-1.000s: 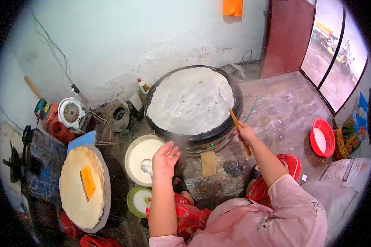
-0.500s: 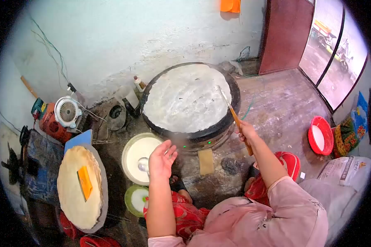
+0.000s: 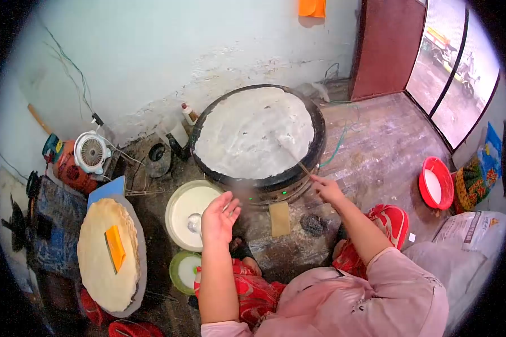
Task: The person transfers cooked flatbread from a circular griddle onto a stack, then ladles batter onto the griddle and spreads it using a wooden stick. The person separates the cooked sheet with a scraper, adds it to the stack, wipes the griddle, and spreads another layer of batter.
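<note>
A wide round griddle [image 3: 319,147] with a black rim carries a thin pale layer of batter [image 3: 247,135] spread over nearly all its top. My right hand [image 3: 328,190] grips the handle of a long spatula [image 3: 298,158], whose blade is smeared by motion over the right part of the layer. My left hand [image 3: 218,218] is held palm up with fingers apart and nothing in it. Below and beside that hand stands a basin [image 3: 172,208] of white batter with a metal ladle [image 3: 194,223] in it.
At left, a stack of large flat pancakes [image 3: 101,253] bears a folded orange packet [image 3: 116,248]. A green bowl [image 3: 177,279] sits near my leg. Farther off are a red basin [image 3: 448,191], a white fan-like blower [image 3: 92,153] and white sacks [image 3: 466,236] on the right.
My right hand has moved slightly down and left, and the spatula's blade has swung down and left across the batter. My left hand stays almost in place.
</note>
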A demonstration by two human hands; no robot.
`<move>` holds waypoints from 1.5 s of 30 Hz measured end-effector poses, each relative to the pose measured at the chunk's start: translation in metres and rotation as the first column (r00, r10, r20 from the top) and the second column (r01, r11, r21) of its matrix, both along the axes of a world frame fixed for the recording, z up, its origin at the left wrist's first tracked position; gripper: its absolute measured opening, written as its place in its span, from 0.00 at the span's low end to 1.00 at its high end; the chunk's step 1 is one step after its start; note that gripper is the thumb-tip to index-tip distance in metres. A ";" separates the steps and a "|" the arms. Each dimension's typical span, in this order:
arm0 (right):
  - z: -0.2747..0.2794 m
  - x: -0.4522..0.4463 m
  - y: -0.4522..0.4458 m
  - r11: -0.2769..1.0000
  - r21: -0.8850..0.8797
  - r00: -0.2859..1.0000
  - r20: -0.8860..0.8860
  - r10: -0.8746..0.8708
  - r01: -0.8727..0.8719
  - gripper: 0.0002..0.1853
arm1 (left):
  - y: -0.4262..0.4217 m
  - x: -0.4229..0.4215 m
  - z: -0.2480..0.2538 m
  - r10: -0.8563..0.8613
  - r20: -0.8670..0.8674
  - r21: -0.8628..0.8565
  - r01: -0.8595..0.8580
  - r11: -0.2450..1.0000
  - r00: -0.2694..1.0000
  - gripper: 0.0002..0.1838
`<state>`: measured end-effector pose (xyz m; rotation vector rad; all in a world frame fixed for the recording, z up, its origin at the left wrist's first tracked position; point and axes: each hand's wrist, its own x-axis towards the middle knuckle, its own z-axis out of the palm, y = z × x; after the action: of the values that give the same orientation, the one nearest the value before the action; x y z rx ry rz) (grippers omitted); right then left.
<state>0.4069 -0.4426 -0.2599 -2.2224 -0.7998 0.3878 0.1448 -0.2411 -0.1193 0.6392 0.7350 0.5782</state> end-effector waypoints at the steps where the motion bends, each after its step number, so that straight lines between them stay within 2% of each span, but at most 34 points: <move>1: -0.014 0.007 -0.008 0.988 0.086 0.992 -0.014 -0.124 0.125 0.17 | 0.000 -0.001 0.001 0.003 0.002 -0.002 -0.003 1.000 1.000 0.14; 2: -0.017 0.004 -0.013 0.954 0.168 0.969 -0.039 -0.244 0.247 0.18 | -0.001 -0.001 0.002 0.006 0.004 0.007 -0.006 1.000 1.000 0.15; 3: -0.022 -0.003 -0.019 0.956 0.163 0.970 -0.039 -0.241 0.244 0.18 | -0.002 -0.002 0.003 0.009 0.004 0.016 -0.009 1.000 1.000 0.15; 5: -0.018 -0.017 -0.030 0.997 -0.038 0.982 0.176 0.072 -0.066 0.18 | -0.002 -0.002 0.004 0.008 -0.002 0.013 -0.008 1.000 1.000 0.15; 6: -0.004 -0.024 -0.030 0.997 -0.039 0.982 0.176 0.073 -0.067 0.18 | -0.003 -0.002 0.005 0.005 -0.008 0.012 -0.005 1.000 1.000 0.15; 7: 0.011 -0.033 -0.027 0.995 0.072 0.988 -0.131 0.083 -0.074 0.19 | -0.003 -0.002 0.004 0.002 -0.007 0.017 -0.002 1.000 1.000 0.15; 8: 0.020 -0.037 -0.024 0.983 0.179 0.898 -0.424 0.119 -0.046 0.19 | -0.003 -0.002 0.005 0.003 -0.007 0.014 -0.003 1.000 1.000 0.15; 9: 0.011 -0.030 -0.021 0.969 0.219 0.789 -0.613 0.045 0.115 0.19 | -0.004 -0.001 0.006 0.005 -0.011 0.014 -0.005 1.000 1.000 0.15; 12: 0.021 -0.024 -0.009 0.965 0.182 0.801 -0.597 -0.045 0.190 0.20 | -0.002 -0.003 0.002 0.002 0.004 0.017 -0.002 1.000 1.000 0.15; 14: 0.001 -0.013 0.001 0.976 0.112 0.810 -0.579 -0.086 0.184 0.21 | -0.002 -0.003 0.002 0.015 -0.002 0.009 -0.015 1.000 1.000 0.15; 15: -0.019 -0.004 0.008 0.989 0.105 0.936 -0.347 -0.060 0.102 0.21 | -0.002 -0.003 0.003 0.016 -0.003 0.009 -0.016 1.000 1.000 0.15; 16: -0.029 -0.001 0.011 0.997 0.075 0.996 -0.093 -0.016 0.023 0.21 | -0.002 -0.004 0.003 0.014 -0.006 0.015 -0.014 1.000 1.000 0.15; 17: -0.024 -0.004 0.014 0.997 0.072 0.995 -0.094 -0.014 0.021 0.21 | -0.002 -0.005 0.002 0.014 -0.010 0.020 -0.014 1.000 1.000 0.16; 19: 0.004 -0.019 0.024 0.964 -0.261 0.979 0.206 0.007 0.048 0.21 | -0.002 -0.005 0.004 0.018 -0.008 0.022 -0.018 1.000 1.000 0.16; 23: -0.010 -0.024 0.024 0.958 -0.284 0.974 0.225 0.032 0.035 0.22 | 0.000 -0.004 -0.001 0.017 -0.011 0.009 -0.017 1.000 1.000 0.15; 25: -0.012 -0.019 0.010 0.995 -0.006 0.986 0.135 0.095 -0.095 0.20 | -0.001 -0.005 0.000 0.018 -0.002 -0.018 -0.018 1.000 1.000 0.15; 26: -0.002 -0.019 0.004 0.995 -0.004 0.986 0.136 0.095 -0.096 0.20 | -0.001 -0.005 0.001 0.019 -0.001 -0.016 -0.019 1.000 1.000 0.15; 27: 0.018 -0.021 -0.005 0.990 0.096 0.934 -0.351 -0.064 0.104 0.19 | -0.001 -0.005 0.001 0.021 0.004 -0.013 -0.021 1.000 1.000 0.15; 28: 0.030 -0.021 -0.012 0.943 0.085 0.633 -0.760 -0.147 0.322 0.19 | 0.000 -0.005 0.001 0.022 0.008 -0.011 -0.022 1.000 1.000 0.15; 29: 0.030 -0.022 -0.017 0.899 0.121 0.557 -0.817 -0.150 0.420 0.19 | 0.000 -0.006 0.000 0.023 0.009 -0.014 -0.023 1.000 1.000 0.15; 30: 0.027 -0.023 -0.018 0.900 0.118 0.558 -0.816 -0.152 0.419 0.19 | 0.000 -0.006 -0.002 0.022 0.007 -0.007 -0.022 1.000 1.000 0.15; 32: 0.019 -0.026 -0.018 0.937 0.140 0.854 -0.470 -0.221 0.320 0.19 | -0.001 -0.007 -0.003 0.024 0.006 -0.001 -0.024 1.000 1.000 0.15; 33: 0.015 -0.031 -0.017 0.938 0.261 0.896 -0.433 -0.096 0.227 0.18 | -0.003 -0.006 -0.002 0.023 0.014 -0.011 -0.023 1.000 1.000 0.15; 34: 0.014 -0.030 -0.016 0.939 0.262 0.896 -0.434 -0.091 0.222 0.18 | -0.003 -0.006 -0.002 0.023 0.023 -0.019 -0.023 1.000 0.999 0.15; 36: 0.019 -0.026 -0.014 0.961 0.144 0.762 -0.641 -0.090 0.234 0.17 | -0.004 -0.005 -0.002 0.021 0.018 -0.013 -0.021 1.000 1.000 0.16; 37: 0.017 -0.016 -0.011 0.983 0.042 0.873 -0.469 -0.138 0.178 0.19 | -0.005 -0.005 -0.003 0.015 0.015 -0.008 -0.015 1.000 1.000 0.16; 38: 0.015 -0.014 -0.007 0.984 0.043 0.874 -0.468 -0.133 0.173 0.19 | -0.005 -0.004 -0.003 0.019 0.017 -0.007 -0.019 1.000 1.000 0.16; 40: 0.012 -0.013 0.004 0.917 0.306 0.892 -0.441 -0.099 0.254 0.21 | -0.005 -0.004 -0.005 0.012 0.010 -0.013 -0.012 1.000 1.000 0.16; 41: 0.054 -0.032 0.010 0.934 0.304 0.878 -0.479 -0.020 0.187 0.22 | -0.005 -0.003 -0.005 -0.001 0.007 -0.004 0.001 1.000 1.000 0.16; 42: 0.047 -0.028 0.012 0.935 0.303 0.878 -0.478 -0.017 0.183 0.22 | -0.005 -0.003 -0.005 0.004 0.008 -0.005 -0.004 1.000 1.000 0.16; 44: 0.029 -0.014 0.018 0.964 0.267 0.851 -0.508 0.135 0.007 0.23 | -0.005 -0.003 -0.006 -0.010 0.025 0.000 0.010 1.000 1.000 0.16; 45: 0.049 -0.019 0.024 0.982 0.184 0.796 -0.602 0.071 0.052 0.26 | -0.007 -0.003 -0.003 -0.004 0.010 -0.004 0.004 1.000 1.000 0.16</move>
<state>0.3883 -0.4185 -0.2110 -1.7457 -0.4668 0.9340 0.1420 -0.2477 -0.1227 0.6332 0.7251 0.5752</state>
